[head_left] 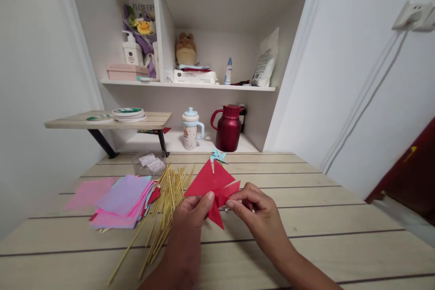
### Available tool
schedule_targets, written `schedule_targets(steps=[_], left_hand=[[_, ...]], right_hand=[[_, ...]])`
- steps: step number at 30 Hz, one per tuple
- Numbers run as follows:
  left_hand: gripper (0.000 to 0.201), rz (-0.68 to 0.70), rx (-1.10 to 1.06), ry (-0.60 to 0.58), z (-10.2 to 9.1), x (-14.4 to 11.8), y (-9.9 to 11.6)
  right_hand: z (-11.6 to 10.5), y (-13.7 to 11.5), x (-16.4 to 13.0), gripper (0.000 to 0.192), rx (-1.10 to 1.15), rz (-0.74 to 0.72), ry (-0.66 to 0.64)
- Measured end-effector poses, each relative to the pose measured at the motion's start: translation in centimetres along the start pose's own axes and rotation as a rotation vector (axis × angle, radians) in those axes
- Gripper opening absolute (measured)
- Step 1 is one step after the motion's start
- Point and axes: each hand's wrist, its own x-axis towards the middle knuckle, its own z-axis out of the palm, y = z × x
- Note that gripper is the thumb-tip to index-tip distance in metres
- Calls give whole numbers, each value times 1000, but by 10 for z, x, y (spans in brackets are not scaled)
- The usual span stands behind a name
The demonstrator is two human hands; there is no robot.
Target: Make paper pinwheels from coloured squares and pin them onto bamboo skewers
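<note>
1. Head view: the red pinwheel [215, 186] is held just above the table [306, 217], midway between its side edges, nearer the near edge.
2. Left hand [192, 213] pinches its lower centre; right hand [253, 206] pinches the right vane; both equally close.
3. No clear long axis; the lowest tip points toward the near edge.
4. Sticks [166, 204] lie just left, running near-to-far.

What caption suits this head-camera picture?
Both hands, left hand and right hand, pinch a red paper pinwheel beside bamboo sticks.

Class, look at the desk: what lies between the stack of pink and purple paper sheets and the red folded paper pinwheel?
In the head view, a loose pile of thin wooden sticks lies between the paper stack and the red pinwheel.
</note>
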Motion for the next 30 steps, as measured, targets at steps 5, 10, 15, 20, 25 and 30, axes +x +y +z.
schedule_targets(steps=[5,10,15,20,25,30], left_hand=[[24,12,20,19,0,1,-2],[25,1,36,41,-1,1,-3],[26,12,37,29,-1,1,-4],[25,17,60,44,-1,2,-3],[28,28,95,31,-1,2,-4],[30,20,132,50,0,0,-3]], right_hand=[[1,1,0,17,-9,38,-2],[1,0,1,17,-23,46,-6],[1,0,2,17,-26,48,-20],[1,1,2,16,-41,51,-30],[1,1,2,16,-37,55,-27],[1,1,2,18,-44,67,-39]])
